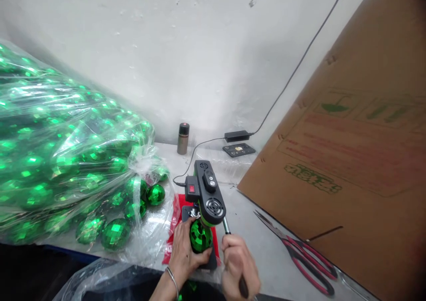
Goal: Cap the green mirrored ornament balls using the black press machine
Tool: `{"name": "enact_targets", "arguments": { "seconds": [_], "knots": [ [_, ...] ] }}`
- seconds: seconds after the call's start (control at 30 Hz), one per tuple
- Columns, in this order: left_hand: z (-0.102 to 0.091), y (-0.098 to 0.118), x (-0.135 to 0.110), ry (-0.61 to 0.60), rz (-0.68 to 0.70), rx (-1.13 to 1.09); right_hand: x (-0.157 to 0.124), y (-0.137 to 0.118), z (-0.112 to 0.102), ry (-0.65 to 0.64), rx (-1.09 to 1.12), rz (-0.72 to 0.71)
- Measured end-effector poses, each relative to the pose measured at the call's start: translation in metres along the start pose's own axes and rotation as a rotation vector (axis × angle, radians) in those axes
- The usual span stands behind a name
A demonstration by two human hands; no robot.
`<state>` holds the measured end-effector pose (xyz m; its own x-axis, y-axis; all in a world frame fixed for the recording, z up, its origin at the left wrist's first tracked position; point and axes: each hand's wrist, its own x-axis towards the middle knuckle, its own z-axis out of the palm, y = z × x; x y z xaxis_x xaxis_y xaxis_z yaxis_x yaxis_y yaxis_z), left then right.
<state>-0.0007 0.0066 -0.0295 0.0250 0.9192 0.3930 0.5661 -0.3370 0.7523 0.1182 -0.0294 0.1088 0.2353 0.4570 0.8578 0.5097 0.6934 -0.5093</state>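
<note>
While the left hand [184, 252] cups the shiny green faceted ball [200, 237] to steady it beneath the small black-and-green press [208, 192] at six o'clock on the worktop [266, 256], the right hand [239, 265] clenches its metal lever [226, 226].

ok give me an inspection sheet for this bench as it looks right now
surface: pale table, red sheet under the press
job's things: green ball under the press head; lever at its right
clutter: clear bag of green balls left, scissors right, metal flask and black pad at the back
grips: left hand wrapped around the green ball; right hand closed on the lever
cables: black cable runs down the wall to an adapter, thinner lead to the press
surroundings: white wall, cardboard sheet leaning at right
</note>
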Motion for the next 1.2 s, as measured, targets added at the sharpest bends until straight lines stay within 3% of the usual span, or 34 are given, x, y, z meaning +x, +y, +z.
{"name": "enact_targets", "arguments": {
  "seconds": [0.13, 0.2, 0.3, 0.4, 0.5, 0.6, 0.67, 0.77, 0.87, 1.0, 1.1, 1.2],
  "knots": [
    [-0.008, 0.004, 0.005, -0.059, -0.066, -0.055, 0.044, -0.026, -0.001, -0.013, -0.006, 0.093],
    [-0.013, 0.001, -0.004, -0.045, -0.1, -0.069, 0.059, -0.036, 0.0, 0.0, -0.01, 0.118],
    [-0.02, -0.014, -0.042, 0.021, -0.043, -0.029, 0.063, -0.04, 0.0, 0.008, -0.008, 0.111],
    [-0.028, -0.033, -0.094, 0.102, 0.153, 0.078, 0.052, -0.034, -0.003, -0.018, -0.004, 0.072],
    [-0.039, -0.037, -0.109, 0.164, 0.236, 0.135, 0.04, -0.027, -0.003, -0.02, 0.008, 0.043],
    [-0.061, -0.026, -0.058, 0.193, 0.151, 0.12, 0.032, -0.021, -0.001, -0.004, 0.02, 0.035],
    [-0.078, -0.017, 0.002, 0.219, -0.012, 0.194, 0.03, -0.019, 0.0, -0.001, 0.015, 0.035],
    [-0.098, -0.014, 0.087, 0.108, -0.209, 0.318, 0.03, -0.019, -0.002, -0.037, 0.001, 0.015],
    [-0.105, -0.021, 0.131, 0.085, -0.273, 0.302, 0.032, -0.022, -0.005, -0.075, -0.017, -0.008],
    [-0.104, -0.022, 0.13, 0.069, -0.32, 0.2, 0.038, -0.026, -0.006, -0.083, -0.015, 0.013],
    [-0.102, -0.011, 0.1, 0.051, -0.351, 0.087, 0.048, -0.031, -0.005, -0.075, -0.001, 0.054],
    [-0.097, 0.002, 0.061, -0.017, -0.426, -0.225, 0.059, -0.036, -0.003, -0.071, 0.008, 0.09]
  ]
}}
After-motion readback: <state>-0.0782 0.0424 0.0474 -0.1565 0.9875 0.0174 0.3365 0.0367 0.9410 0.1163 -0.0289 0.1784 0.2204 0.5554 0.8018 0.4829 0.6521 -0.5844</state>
